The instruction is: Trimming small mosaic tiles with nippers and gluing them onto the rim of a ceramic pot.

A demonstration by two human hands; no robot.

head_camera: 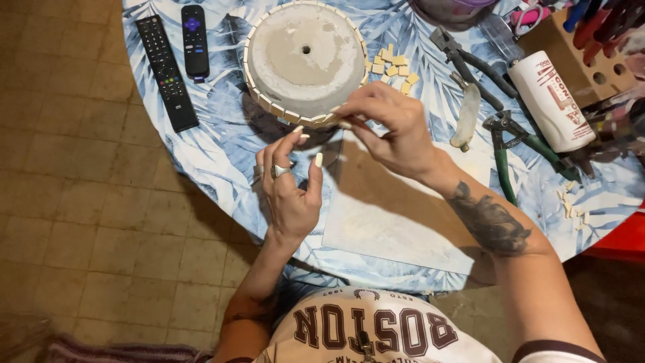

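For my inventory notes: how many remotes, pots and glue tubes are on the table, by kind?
Remotes: 2, a long one and a short one
Upturned pot: 1, right hand at its rim
Glue tube: 1
Total: 4

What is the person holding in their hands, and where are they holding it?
The right hand pinches a small pale tile piece by its end against the upturned pot rim. The left hand holds nothing.

Light even, moderately bright, from above. Soft shadows fall under both hands onto the table [222, 134]. Centre sharp; frame edges slightly soft and stretched.
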